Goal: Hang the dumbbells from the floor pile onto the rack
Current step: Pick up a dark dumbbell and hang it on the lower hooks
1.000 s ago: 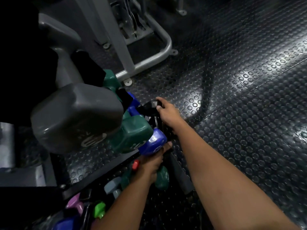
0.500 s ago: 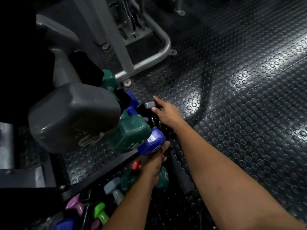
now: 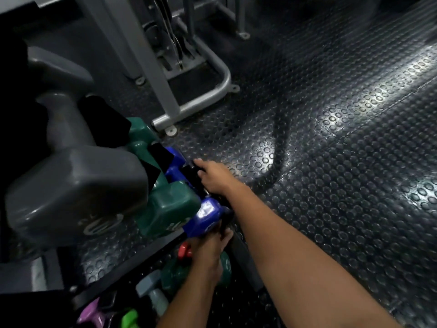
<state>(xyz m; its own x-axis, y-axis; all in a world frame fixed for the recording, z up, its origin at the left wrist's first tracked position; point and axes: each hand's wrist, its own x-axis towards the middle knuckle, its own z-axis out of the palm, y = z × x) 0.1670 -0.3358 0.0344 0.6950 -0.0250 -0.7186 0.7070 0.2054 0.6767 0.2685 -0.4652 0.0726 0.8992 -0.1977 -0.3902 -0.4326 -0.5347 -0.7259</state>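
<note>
A blue dumbbell [image 3: 203,216] lies on the black rack [image 3: 163,156], beside a green dumbbell [image 3: 170,209] and a large grey dumbbell [image 3: 75,185]. My left hand [image 3: 209,249] cups the blue dumbbell's near head from below, thumb against it; its fingers are hidden. My right hand [image 3: 212,177] reaches over the far end, with straight fingers touching the black cradle there. The floor pile sits at the lower left: a red dumbbell [image 3: 184,250], a dark green one [image 3: 177,273], a grey one [image 3: 151,288], a purple one [image 3: 91,313] and a lime one [image 3: 129,318].
A grey machine frame [image 3: 165,91] with a curved base tube [image 3: 222,84] stands behind the rack. Black studded rubber flooring [image 3: 331,185] spreads to the right. The rack's dark base bar [image 3: 132,263] runs between the pile and the hanging dumbbells.
My right hand has let go of the black piece at the far end, and its fingers now lie straight against it. My left hand stays under the blue dumbbell's near head.
</note>
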